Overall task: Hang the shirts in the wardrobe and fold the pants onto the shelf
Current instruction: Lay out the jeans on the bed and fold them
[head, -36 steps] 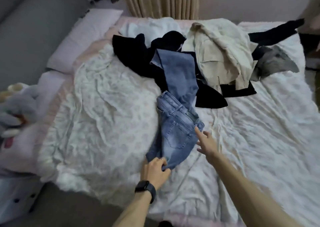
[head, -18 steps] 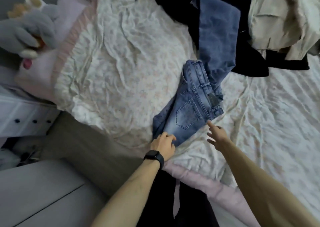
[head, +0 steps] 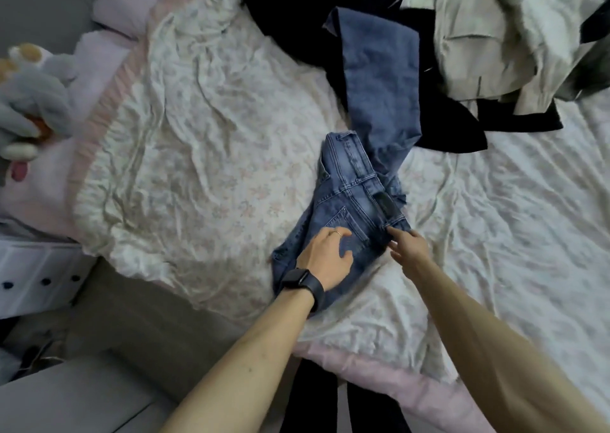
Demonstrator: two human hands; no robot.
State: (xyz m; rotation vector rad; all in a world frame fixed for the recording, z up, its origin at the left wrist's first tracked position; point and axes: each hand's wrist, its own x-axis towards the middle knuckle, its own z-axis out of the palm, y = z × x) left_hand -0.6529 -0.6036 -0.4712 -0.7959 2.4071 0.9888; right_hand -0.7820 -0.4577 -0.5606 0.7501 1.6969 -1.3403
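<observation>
A pair of blue jeans [head: 355, 182] lies on the flowered bed sheet [head: 198, 142], waistband towards me, one leg running up over the clothes pile. My left hand [head: 325, 257], with a black watch on its wrist, rests flat on the seat of the jeans beside the back pocket, fingers spread. My right hand [head: 407, 246] touches the near corner of the waistband with straight fingers, gripping nothing. Behind lie a black garment [head: 287, 13] and a cream jacket [head: 488, 36], piled together with the jeans' leg.
A grey plush toy [head: 33, 96] sits at the left bed edge, with a pink pillow [head: 122, 10] behind it. White drawers [head: 33, 274] stand on the floor at the left. The bed's pink edge [head: 396, 380] is close to my legs.
My left hand let go of the jeans' lower end and moved up flat onto the seat. My right hand reached the waistband corner. The view tilted down and closer.
</observation>
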